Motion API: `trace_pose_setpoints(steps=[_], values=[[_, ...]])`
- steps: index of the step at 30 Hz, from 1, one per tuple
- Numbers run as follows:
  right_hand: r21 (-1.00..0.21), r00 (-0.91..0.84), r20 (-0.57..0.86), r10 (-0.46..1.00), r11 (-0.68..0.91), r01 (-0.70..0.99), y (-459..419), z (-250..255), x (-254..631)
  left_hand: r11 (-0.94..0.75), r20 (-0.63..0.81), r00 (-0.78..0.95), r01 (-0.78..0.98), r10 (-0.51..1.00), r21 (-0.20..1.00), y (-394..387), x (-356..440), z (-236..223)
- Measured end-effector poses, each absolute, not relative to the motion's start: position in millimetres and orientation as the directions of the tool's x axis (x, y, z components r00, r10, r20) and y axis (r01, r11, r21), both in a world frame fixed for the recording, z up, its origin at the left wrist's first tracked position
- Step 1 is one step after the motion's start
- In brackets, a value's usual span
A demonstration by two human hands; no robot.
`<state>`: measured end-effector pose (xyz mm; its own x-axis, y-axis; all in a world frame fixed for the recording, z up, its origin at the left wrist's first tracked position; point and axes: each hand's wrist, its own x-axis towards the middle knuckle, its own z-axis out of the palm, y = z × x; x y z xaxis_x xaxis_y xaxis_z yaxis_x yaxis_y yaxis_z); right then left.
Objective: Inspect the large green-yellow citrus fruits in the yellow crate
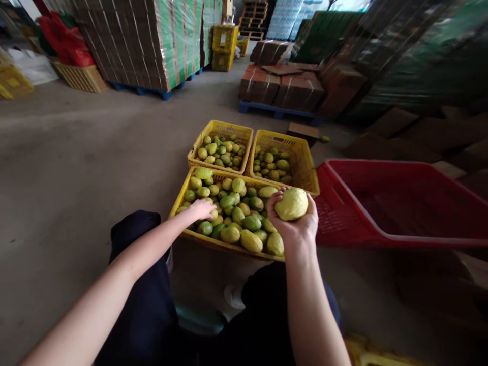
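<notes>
Forearms [133,269] loom closest, stretched out over dark-clad legs [137,300], and straight to the far left we go: a red bag [70,40] perched on a basket [84,77], then a wrapped stack [125,46] looming behind the floor [76,147]. Now the left hand [203,209], palm down, resting on the fruits [251,241] at the left of the front crate [180,192]; its fingertips are down among them, and whether they are clamped on one I cannot tell. Just behind sit two more loaded crates, the left one [232,128] and the right one [303,157], side by side. And look at the right hand [296,230]! Palm up, fingers curled snugly round a pale fruit [292,204], lumpy-skinned, raised over the front crate's right end. Beyond it, wide and deep, the red crate [346,216] leans into the picture. So what's in play? Handling fruit piece by piece, I'd judge: one held up, the left hand among the rest. The next move, on this evidence, calls for a steady palm under that pale fruit, and, for any lift on the left, fingers closing round a single piece without jostling its neighbours.
</notes>
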<state>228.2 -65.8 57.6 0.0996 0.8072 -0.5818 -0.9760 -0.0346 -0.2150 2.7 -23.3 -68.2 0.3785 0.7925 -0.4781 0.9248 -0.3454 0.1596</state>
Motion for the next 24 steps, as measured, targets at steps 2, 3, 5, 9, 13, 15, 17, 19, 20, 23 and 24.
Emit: trace_pose_setpoints(steps=[2, 3, 5, 9, 13, 15, 17, 19, 20, 23, 24], values=[[-0.214, 0.114, -0.569, 0.814, -0.013, -0.977, -67, 59, 234, -0.334, -0.478, 0.371, 0.928, 0.796, 0.164, -27, 12, -81], [-0.215, 0.116, -0.561, 0.819, -0.009, -0.976, -67, 59, 237, -0.319, -0.481, 0.357, 0.934, 0.801, 0.161, -28, 17, -87], [-0.218, 0.115, -0.550, 0.827, -0.009, -0.976, -68, 58, 242, -0.275, -0.477, 0.315, 0.949, 0.820, 0.155, -31, 27, -97], [-0.231, 0.111, -0.547, 0.830, -0.023, -0.973, -70, 51, 249, -0.162, -0.447, 0.240, 0.965, 0.862, 0.205, -28, 42, -105], [-0.247, 0.144, -0.593, 0.792, -0.008, -0.969, -71, 46, 256, -0.042, -0.405, 0.188, 0.939, 0.895, 0.341, -15, 48, -90], [-0.253, 0.177, -0.602, 0.779, 0.024, -0.967, -72, 43, 259, 0.023, -0.395, 0.207, 0.863, 0.895, 0.504, -8, 49, -75], [-0.273, 0.194, -0.564, 0.803, 0.040, -0.961, -71, 39, 259, 0.154, -0.381, 0.272, 0.599, 0.883, 0.786, -4, 48, -56], [-0.325, 0.198, -0.499, 0.843, 0.030, -0.945, -67, 34, 253, 0.278, -0.322, 0.315, 0.178, 0.893, 0.944, -4, 46, -37], [-0.368, 0.201, -0.476, 0.856, 0.014, -0.930, -65, 31, 246, 0.305, -0.294, 0.304, 0.014, 0.906, 0.952, -6, 44, -28], [-0.527, 0.243, -0.470, 0.849, -0.049, -0.849, -57, 24, 218, 0.301, -0.271, 0.199, -0.139, 0.942, 0.943, -13, 39, -10], [-0.574, 0.263, -0.465, 0.845, -0.061, -0.816, -55, 21, 207, 0.299, -0.275, 0.169, -0.143, 0.947, 0.943, -15, 38, -6]])
